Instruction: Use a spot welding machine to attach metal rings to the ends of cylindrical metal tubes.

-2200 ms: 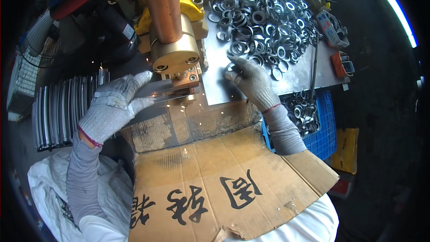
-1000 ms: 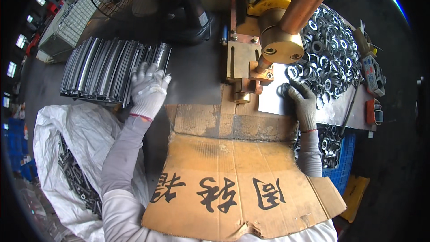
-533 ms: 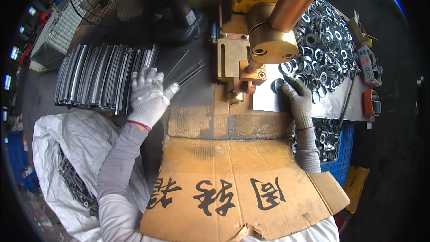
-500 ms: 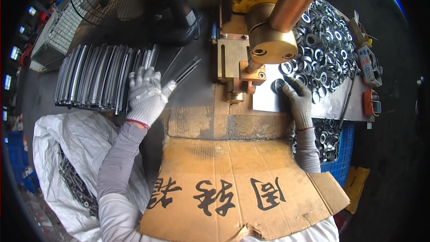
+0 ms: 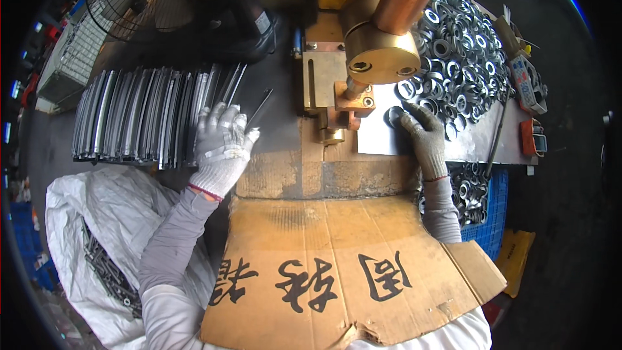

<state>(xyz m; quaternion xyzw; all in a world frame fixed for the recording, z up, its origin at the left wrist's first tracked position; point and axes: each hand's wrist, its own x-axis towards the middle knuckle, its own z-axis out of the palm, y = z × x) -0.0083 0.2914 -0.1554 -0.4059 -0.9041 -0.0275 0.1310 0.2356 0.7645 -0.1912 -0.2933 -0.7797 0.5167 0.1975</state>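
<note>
My left hand [image 5: 223,146], in a white knit glove, lies over the right end of a row of dark metal strips [image 5: 139,113]. Its fingers are stretched out and a little apart, touching the near ends of the last strips. One separate metal strip [image 5: 261,107] slants away beyond the thumb. At the pale metal plate, my right hand [image 5: 426,142], gloved too, has its fingertips closed on a dark metal ring [image 5: 395,116]; the thumb is mostly hidden. Just left of that ring is a press with a brass head [image 5: 382,55] and a copper-coloured clamp block [image 5: 355,98].
A heap of metal rings [image 5: 463,58] covers the far right tabletop. Below it, a blue crate [image 5: 495,207] holds more rings. A white sack [image 5: 97,201] with metal parts stands at left. Cardboard [image 5: 350,233] spans my lap; a caged fan [image 5: 129,0] stands far left.
My left hand has shifted slightly right relative to the strip row, and the strips by its fingers have changed position. The right hand stays at the ring. The whole view has shifted slightly.
</note>
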